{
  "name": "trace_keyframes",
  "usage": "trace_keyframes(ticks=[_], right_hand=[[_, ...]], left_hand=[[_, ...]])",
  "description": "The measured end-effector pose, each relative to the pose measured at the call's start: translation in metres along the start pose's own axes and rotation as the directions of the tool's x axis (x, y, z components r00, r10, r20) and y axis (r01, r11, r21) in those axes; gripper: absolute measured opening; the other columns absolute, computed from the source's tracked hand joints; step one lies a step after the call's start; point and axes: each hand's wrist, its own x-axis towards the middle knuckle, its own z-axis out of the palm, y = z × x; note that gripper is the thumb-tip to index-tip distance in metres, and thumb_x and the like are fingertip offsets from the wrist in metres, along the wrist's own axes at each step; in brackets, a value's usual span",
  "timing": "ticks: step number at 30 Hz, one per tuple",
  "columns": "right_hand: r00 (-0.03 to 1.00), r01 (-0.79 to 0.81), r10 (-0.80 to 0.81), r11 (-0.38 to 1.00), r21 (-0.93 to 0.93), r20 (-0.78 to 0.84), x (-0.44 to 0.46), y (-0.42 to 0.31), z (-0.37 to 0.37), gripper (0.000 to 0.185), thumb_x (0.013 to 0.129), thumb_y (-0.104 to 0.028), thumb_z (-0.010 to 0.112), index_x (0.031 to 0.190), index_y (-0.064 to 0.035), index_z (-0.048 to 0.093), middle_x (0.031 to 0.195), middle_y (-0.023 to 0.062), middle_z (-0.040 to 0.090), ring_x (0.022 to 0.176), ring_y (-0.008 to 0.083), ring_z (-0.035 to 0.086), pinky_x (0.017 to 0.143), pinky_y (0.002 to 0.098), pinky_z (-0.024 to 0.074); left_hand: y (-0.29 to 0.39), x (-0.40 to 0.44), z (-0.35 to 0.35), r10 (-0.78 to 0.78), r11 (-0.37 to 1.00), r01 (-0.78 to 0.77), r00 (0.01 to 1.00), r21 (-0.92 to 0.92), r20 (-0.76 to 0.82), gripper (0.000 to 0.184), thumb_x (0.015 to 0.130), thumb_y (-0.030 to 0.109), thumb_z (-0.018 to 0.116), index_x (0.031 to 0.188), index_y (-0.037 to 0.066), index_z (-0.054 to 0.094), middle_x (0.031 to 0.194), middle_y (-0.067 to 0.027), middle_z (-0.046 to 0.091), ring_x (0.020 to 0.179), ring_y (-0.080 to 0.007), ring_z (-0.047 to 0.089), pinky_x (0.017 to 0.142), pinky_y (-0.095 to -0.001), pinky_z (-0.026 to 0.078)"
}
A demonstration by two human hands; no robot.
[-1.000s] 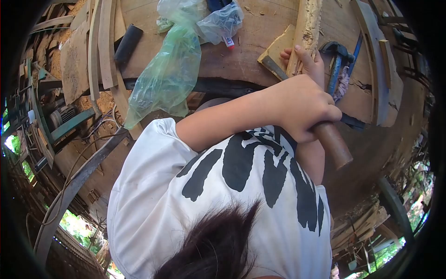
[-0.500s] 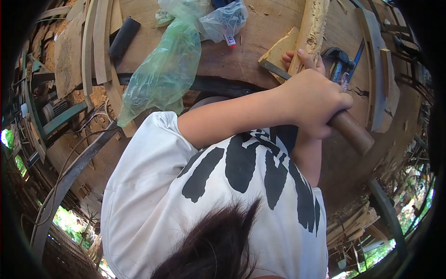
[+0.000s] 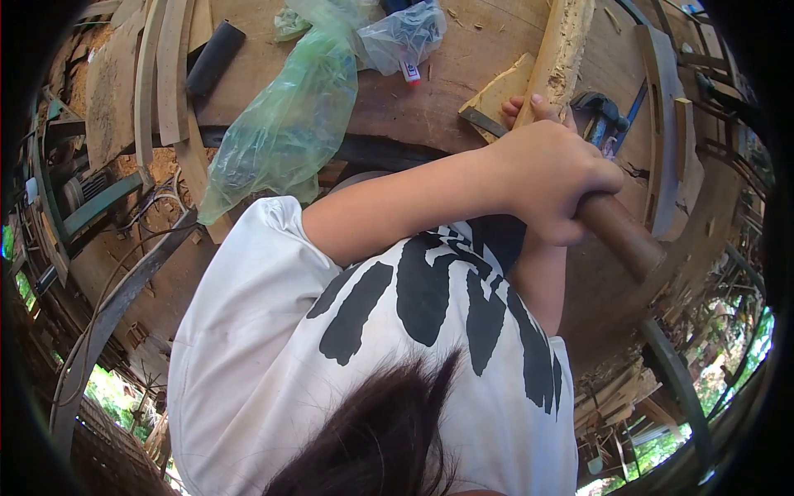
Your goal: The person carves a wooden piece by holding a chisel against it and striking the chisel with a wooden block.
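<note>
My left arm reaches across my chest, and my left hand [image 3: 566, 178] is closed round a thick brown round wooden handle [image 3: 624, 236], whose end sticks out toward the lower right. On the other side of the wrist a flat dark metal bar [image 3: 482, 121], like a chisel blade, lies roughly in line with it; whether the two join is hidden. Beyond it, my right hand [image 3: 539, 107] is partly covered by the left; its thumb and fingertips close on the near end of a long rough timber [image 3: 558, 62]. Beneath the timber lies a flat yellowish board [image 3: 504, 87].
Right of the hands lie a clamp-like metal tool [image 3: 597, 107], a blue rod [image 3: 633, 116] and a slotted wooden piece [image 3: 659, 124]. Green plastic bags [image 3: 289, 124], a red-tipped marker [image 3: 410, 72], a black cylinder [image 3: 215, 58] and wood strips [image 3: 172, 74] are to the left.
The view has shifted slightly, so things at the left appear further left. My left hand sits marginally further left in view; both grips look the same.
</note>
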Motion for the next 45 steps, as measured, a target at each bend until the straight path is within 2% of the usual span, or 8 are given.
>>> trace_keyframes(ticks=[18, 26, 28, 33, 35, 40, 43, 45], right_hand=[[0.950, 0.311, -0.308, 0.930, -0.195, 0.050, -0.065, -0.039, -0.094, 0.047, 0.093, -0.011, 0.059, 0.133, 0.0034, 0.040, 0.122, 0.0247, 0.056, 0.107, 0.0327, 0.061, 0.087, 0.0409, 0.0536], [0.701, 0.712, -0.662, 0.622, -0.327, 0.265, -0.187, -0.085, -0.095, 0.056, 0.087, -0.018, 0.062, 0.133, 0.0055, 0.039, 0.085, 0.0170, 0.059, 0.070, 0.0233, 0.058, 0.064, 0.0381, 0.0510], [0.919, 0.343, -0.380, 0.641, -0.687, 0.104, -0.205, -0.083, -0.069, 0.056, 0.088, -0.021, 0.062, 0.130, 0.0074, 0.040, 0.086, 0.0177, 0.059, 0.071, 0.0237, 0.059, 0.064, 0.0370, 0.0513], [0.770, 0.633, -0.595, 0.673, -0.382, 0.229, -0.201, -0.078, -0.083, 0.064, 0.089, -0.011, 0.061, 0.141, 0.0034, 0.026, 0.093, 0.0193, 0.060, 0.073, 0.0212, 0.059, 0.067, 0.0313, 0.0512], [0.908, 0.380, -0.385, 0.594, -0.709, 0.164, -0.205, -0.074, -0.072, 0.062, 0.090, -0.008, 0.060, 0.140, 0.0008, 0.025, 0.094, 0.0194, 0.059, 0.074, 0.0206, 0.059, 0.067, 0.0309, 0.0511], [0.874, 0.464, -0.441, 0.631, -0.622, 0.204, -0.205, -0.080, -0.089, 0.056, 0.089, -0.006, 0.061, 0.135, 0.0018, 0.031, 0.093, 0.0175, 0.059, 0.074, 0.0207, 0.060, 0.070, 0.0307, 0.0504], [0.731, 0.672, -0.641, 0.736, -0.083, 0.235, -0.209, -0.080, -0.093, 0.057, 0.088, -0.010, 0.063, 0.134, 0.0027, 0.032, 0.094, 0.0184, 0.059, 0.074, 0.0204, 0.060, 0.070, 0.0310, 0.0507], [0.911, 0.289, -0.405, 0.501, -0.816, 0.075, -0.224, -0.077, -0.071, 0.045, 0.089, -0.020, 0.065, 0.124, -0.0004, 0.044, 0.093, 0.0140, 0.059, 0.077, 0.0193, 0.059, 0.070, 0.0304, 0.0519]], left_hand=[[-0.004, -0.011, -0.046, 0.011, 0.966, -0.055, 0.985, -0.253, -0.171, 0.026, 0.061, 0.018, 0.075, 0.080, 0.005, 0.065, 0.069, -0.0105, 0.062, 0.061, -0.0270, 0.063, 0.057, -0.0309, 0.049], [-0.002, -0.010, -0.030, -0.037, 0.975, 0.002, 0.988, -0.224, -0.153, 0.027, 0.059, 0.018, 0.076, 0.081, 0.007, 0.065, 0.070, -0.0114, 0.063, 0.066, -0.0321, 0.063, 0.060, -0.0364, 0.049], [-0.001, -0.012, -0.034, -0.029, 0.968, -0.020, 0.981, -0.252, -0.190, 0.026, 0.059, 0.017, 0.076, 0.080, 0.006, 0.064, 0.069, -0.0116, 0.063, 0.065, -0.0320, 0.063, 0.059, -0.0362, 0.048], [0.003, -0.016, -0.042, -0.054, 0.950, -0.015, 0.976, -0.313, -0.211, 0.024, 0.060, 0.016, 0.075, 0.078, 0.005, 0.063, 0.068, -0.0122, 0.062, 0.064, -0.0315, 0.063, 0.057, -0.0356, 0.048], [0.002, -0.017, -0.037, -0.011, 0.960, -0.056, 0.971, -0.276, -0.238, 0.022, 0.061, 0.016, 0.075, 0.076, 0.005, 0.063, 0.067, -0.0121, 0.061, 0.063, -0.0315, 0.063, 0.056, -0.0353, 0.047], [0.003, -0.016, -0.037, -0.025, 0.964, -0.039, 0.970, -0.261, -0.240, 0.023, 0.060, 0.016, 0.075, 0.076, 0.005, 0.062, 0.066, -0.0122, 0.060, 0.064, -0.0327, 0.062, 0.057, -0.0374, 0.047], [0.005, -0.014, -0.025, -0.027, 0.982, -0.011, 0.981, -0.191, -0.192, 0.024, 0.060, 0.017, 0.075, 0.077, 0.006, 0.062, 0.067, -0.0127, 0.060, 0.066, -0.0336, 0.062, 0.058, -0.0395, 0.048], [0.004, -0.013, -0.018, -0.021, 0.991, 0.002, 0.990, -0.134, -0.143, 0.025, 0.060, 0.018, 0.075, 0.078, 0.007, 0.062, 0.068, -0.0129, 0.061, 0.067, -0.0341, 0.063, 0.059, -0.0406, 0.048]])
